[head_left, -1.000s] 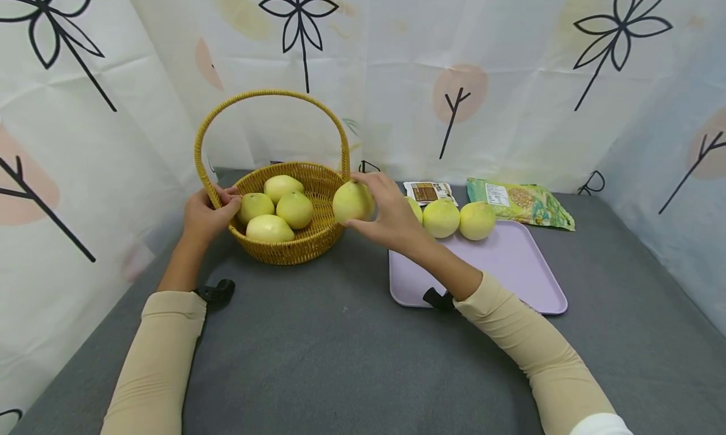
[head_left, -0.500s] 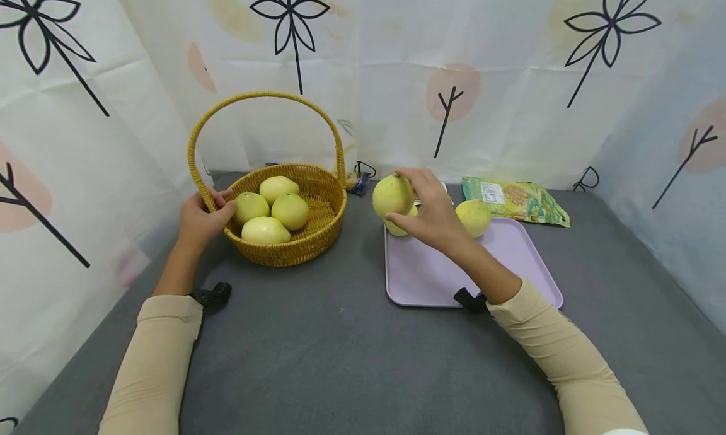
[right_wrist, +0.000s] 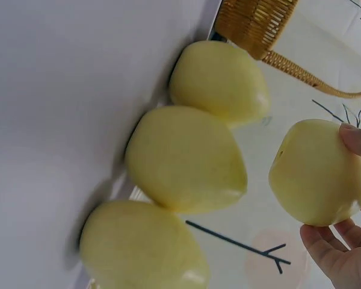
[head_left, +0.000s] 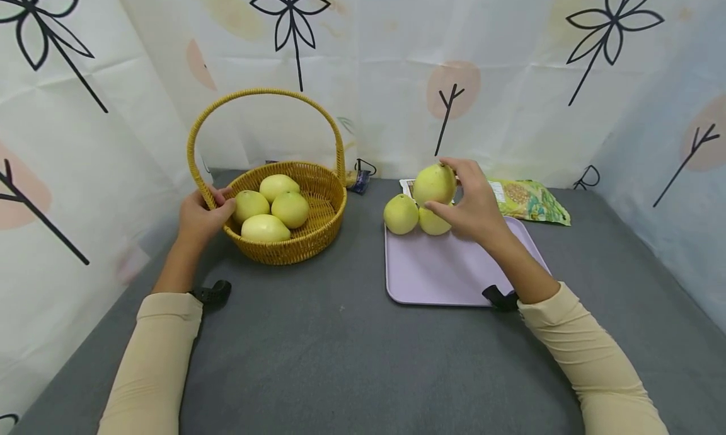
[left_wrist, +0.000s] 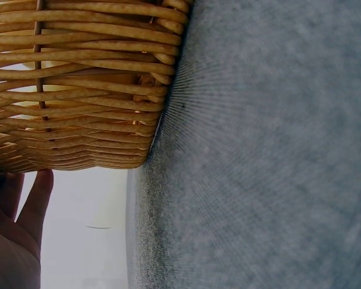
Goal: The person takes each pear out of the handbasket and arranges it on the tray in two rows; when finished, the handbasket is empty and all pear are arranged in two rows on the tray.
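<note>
Clamped between thumb and fingers, a pale yellow-green fruit (pear-like, but I am not fully sure of its kind) is held in the air by the right hand, well to the right of the wicker basket. The left hand pinches the basket at its left rim, by the foot of the tall handle; part of its fingers is hidden.

One second ago the held fruit was just beside the basket's right rim; now it is well apart from it, over the lilac tray, which lies to the right of the basket. So I judge that the work is now on the tray side, and the basket is only being steadied. Four similar fruits rest inside the basket, unchanged.

Three more fruits sit in a row on the tray, right of the basket. In the right wrist view they do not touch the held one, but they probably stand in the way of a straight lowering. Farther right from the basket lies a green snack packet, partly covered by the right hand. Just beyond the basket's right rim there is a small dark packet.
</note>
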`<state>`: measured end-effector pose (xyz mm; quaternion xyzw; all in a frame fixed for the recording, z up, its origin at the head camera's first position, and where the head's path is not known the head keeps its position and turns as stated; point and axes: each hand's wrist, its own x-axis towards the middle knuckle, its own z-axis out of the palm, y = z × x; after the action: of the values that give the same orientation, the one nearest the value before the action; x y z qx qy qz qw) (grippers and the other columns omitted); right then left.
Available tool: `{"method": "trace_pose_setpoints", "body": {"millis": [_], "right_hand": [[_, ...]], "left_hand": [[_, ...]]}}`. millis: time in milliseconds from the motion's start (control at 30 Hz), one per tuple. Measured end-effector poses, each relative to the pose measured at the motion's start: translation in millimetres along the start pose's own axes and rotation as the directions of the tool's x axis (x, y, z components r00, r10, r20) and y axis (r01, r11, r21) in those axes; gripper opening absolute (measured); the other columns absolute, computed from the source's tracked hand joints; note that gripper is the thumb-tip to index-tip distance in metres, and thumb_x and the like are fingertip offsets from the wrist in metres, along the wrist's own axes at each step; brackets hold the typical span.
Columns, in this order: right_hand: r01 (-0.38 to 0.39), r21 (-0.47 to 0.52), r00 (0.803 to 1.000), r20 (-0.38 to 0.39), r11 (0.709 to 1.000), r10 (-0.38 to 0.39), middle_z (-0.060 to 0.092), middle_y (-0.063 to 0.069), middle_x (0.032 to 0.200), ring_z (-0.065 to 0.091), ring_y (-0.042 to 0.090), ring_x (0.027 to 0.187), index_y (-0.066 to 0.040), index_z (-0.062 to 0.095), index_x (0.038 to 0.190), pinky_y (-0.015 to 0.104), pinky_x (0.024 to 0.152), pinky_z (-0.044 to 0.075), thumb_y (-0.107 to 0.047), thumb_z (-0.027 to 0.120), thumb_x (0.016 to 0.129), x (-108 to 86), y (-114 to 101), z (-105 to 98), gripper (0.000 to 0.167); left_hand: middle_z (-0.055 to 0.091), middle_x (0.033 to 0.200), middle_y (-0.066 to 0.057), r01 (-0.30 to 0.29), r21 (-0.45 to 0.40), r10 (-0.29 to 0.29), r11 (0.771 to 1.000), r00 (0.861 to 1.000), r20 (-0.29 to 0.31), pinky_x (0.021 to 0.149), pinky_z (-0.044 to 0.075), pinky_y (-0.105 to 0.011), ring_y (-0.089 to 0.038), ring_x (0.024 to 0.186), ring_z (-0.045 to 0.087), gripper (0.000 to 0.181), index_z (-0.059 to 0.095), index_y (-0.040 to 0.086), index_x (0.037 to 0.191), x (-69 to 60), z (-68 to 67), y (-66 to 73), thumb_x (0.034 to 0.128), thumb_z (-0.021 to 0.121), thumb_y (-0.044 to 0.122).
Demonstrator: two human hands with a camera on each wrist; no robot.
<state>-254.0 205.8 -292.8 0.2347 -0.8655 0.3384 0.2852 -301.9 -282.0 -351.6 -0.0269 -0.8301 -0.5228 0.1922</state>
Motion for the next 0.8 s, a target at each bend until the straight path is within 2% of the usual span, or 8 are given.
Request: {"method": "trace_pose_setpoints", "body": {"millis": [233, 433, 567, 800], "right_hand": [[-0.056, -0.031, 0.998, -0.040, 0.998, 0.055, 0.050, 0.025, 0.131, 0.051, 0.039, 0.115, 0.006, 0.051, 0.137, 0.052, 0.088, 0.046, 0.001, 0.088, 0.072, -6.6, 18, -18, 0.076], [-0.136, -0.034, 0.988, -0.077, 0.990, 0.133, 0.048, 0.026, 0.132, 0.051, 0.041, 0.117, 0.006, 0.048, 0.139, 0.055, 0.095, 0.045, 0.002, 0.086, 0.073, -4.5, 28, -49, 0.076], [-0.224, -0.032, 0.970, -0.103, 0.974, 0.219, 0.048, 0.024, 0.132, 0.050, 0.038, 0.118, 0.006, 0.047, 0.139, 0.051, 0.098, 0.045, 0.001, 0.086, 0.074, -3.7, 32, -71, 0.076], [-0.377, -0.046, 0.922, -0.110, 0.925, 0.371, 0.045, 0.023, 0.138, 0.049, 0.041, 0.118, 0.003, 0.040, 0.145, 0.045, 0.095, 0.043, -0.012, 0.084, 0.079, -6.8, 48, -92, 0.081]], "left_hand": [[0.061, 0.128, -0.028, 0.013, -0.007, -0.013, 1.000, 1.000, 0.007, 0.067, 0.048, -0.016, -0.031, 0.125, 0.058, 0.026, 0.053, -0.006, 0.091, 0.7, 0.4, 1.4, 0.0934, 0.067, 0.017], [0.061, 0.128, -0.029, 0.018, -0.001, -0.018, 1.000, 1.000, 0.008, 0.064, 0.047, -0.017, -0.032, 0.126, 0.057, 0.026, 0.052, -0.006, 0.092, 2.5, 1.2, 1.4, 0.0939, 0.065, 0.016], [0.061, 0.129, -0.029, 0.025, 0.004, -0.025, 1.000, 1.000, 0.013, 0.064, 0.047, -0.017, -0.032, 0.127, 0.057, 0.025, 0.052, -0.006, 0.092, 2.6, 1.2, 2.5, 0.0939, 0.065, 0.015], [0.062, 0.128, -0.028, 0.026, -0.016, -0.026, 1.000, 1.000, 0.009, 0.065, 0.048, -0.017, -0.029, 0.126, 0.057, 0.025, 0.052, -0.006, 0.093, 2.3, -0.2, -0.1, 0.0941, 0.065, 0.016]]}}
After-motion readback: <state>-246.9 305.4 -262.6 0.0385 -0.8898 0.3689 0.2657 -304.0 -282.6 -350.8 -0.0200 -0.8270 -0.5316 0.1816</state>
